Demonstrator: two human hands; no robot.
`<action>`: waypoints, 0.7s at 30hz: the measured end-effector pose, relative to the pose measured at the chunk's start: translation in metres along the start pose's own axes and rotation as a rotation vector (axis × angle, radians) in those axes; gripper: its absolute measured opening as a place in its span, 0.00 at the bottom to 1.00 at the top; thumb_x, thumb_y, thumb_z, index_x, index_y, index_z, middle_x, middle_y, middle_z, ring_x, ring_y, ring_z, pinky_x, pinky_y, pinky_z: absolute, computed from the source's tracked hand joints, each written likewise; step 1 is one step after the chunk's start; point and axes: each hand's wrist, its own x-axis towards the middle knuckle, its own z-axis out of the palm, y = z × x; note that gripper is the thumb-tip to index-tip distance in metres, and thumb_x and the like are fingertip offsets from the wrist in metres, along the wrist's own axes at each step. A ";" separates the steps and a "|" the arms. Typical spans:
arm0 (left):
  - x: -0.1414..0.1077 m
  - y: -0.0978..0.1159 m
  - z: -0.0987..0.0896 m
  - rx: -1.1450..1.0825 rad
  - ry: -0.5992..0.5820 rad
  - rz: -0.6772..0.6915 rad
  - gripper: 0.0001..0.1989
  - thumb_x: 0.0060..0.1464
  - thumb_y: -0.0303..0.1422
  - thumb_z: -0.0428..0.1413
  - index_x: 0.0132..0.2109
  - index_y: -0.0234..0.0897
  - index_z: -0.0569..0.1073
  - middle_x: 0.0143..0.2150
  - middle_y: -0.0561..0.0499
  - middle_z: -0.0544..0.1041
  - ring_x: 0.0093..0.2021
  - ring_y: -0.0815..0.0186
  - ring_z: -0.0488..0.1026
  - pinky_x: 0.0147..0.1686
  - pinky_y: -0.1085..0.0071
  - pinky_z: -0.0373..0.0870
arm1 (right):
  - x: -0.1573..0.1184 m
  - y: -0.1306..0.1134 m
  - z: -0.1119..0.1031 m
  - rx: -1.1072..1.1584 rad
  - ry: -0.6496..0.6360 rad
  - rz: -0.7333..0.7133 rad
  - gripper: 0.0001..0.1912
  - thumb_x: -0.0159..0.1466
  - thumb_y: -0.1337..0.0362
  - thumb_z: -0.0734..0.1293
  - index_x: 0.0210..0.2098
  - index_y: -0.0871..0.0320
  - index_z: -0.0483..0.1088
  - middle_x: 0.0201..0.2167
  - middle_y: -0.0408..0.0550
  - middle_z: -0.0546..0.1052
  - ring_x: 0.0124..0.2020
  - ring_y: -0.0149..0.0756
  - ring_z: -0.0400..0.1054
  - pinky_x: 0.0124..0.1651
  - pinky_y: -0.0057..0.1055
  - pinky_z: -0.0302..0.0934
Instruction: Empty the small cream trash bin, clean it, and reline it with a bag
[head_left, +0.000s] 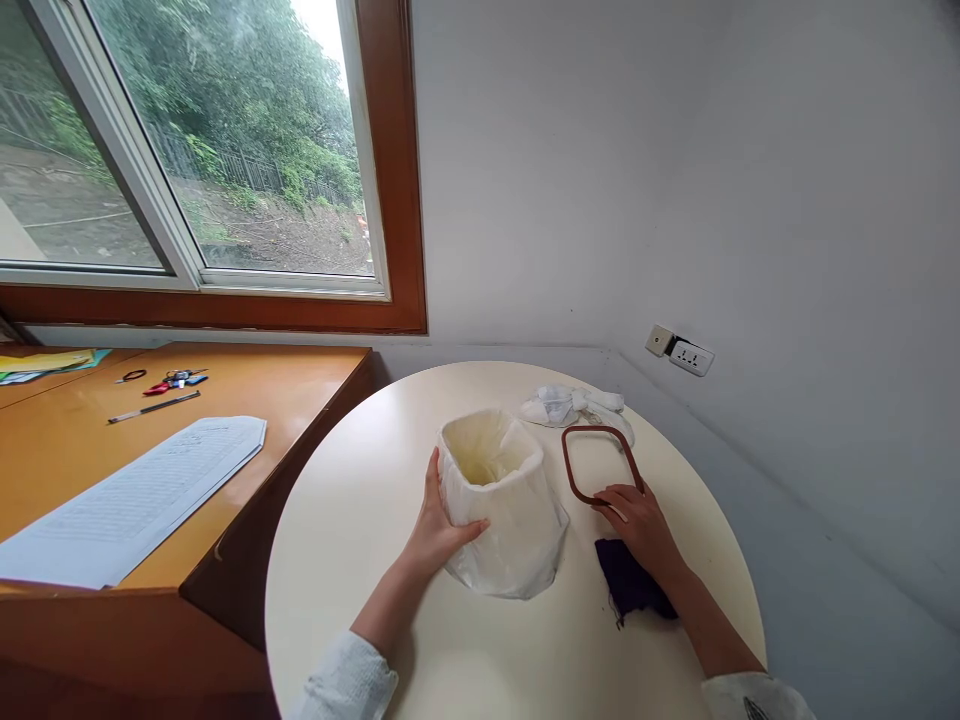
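A bin (510,530) lined with a white plastic bag stands upright on the round cream table (330,540), the bag folded over its rim. My left hand (439,525) grips the bin's left side, thumb across the front. At the right, my right hand (634,515) holds a brown rounded-square ring (568,465) by its lower right corner. The ring is apart from the bin. Just below my right hand lies a dark purple cloth (634,580). Behind the ring is a bundle of white plastic bags (574,405).
To the left, an orange-brown desk (300,385) bears stacked papers (150,500), a pen (154,407), keys (180,378) and colored folders (45,362). A window (247,140) and a wall socket (691,357) are beyond.
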 end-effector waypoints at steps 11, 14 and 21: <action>-0.002 0.003 0.001 0.042 0.015 0.003 0.54 0.42 0.38 0.63 0.63 0.54 0.32 0.62 0.45 0.51 0.61 0.52 0.53 0.57 0.52 0.55 | -0.002 0.000 0.004 0.016 -0.035 -0.013 0.13 0.65 0.61 0.56 0.35 0.55 0.71 0.34 0.49 0.76 0.38 0.38 0.70 0.44 0.40 0.58; -0.002 0.002 0.001 0.050 0.017 0.007 0.54 0.42 0.37 0.63 0.63 0.53 0.32 0.62 0.45 0.51 0.61 0.52 0.53 0.57 0.51 0.54 | -0.001 -0.001 0.003 0.020 -0.034 -0.002 0.13 0.65 0.60 0.57 0.34 0.55 0.72 0.34 0.48 0.76 0.38 0.37 0.70 0.43 0.38 0.58; -0.002 0.002 0.000 0.068 0.020 0.002 0.54 0.41 0.36 0.63 0.63 0.53 0.32 0.61 0.45 0.52 0.61 0.53 0.53 0.57 0.51 0.54 | -0.002 0.002 0.005 0.034 -0.067 -0.024 0.14 0.65 0.60 0.55 0.34 0.55 0.71 0.33 0.47 0.76 0.38 0.38 0.69 0.44 0.39 0.59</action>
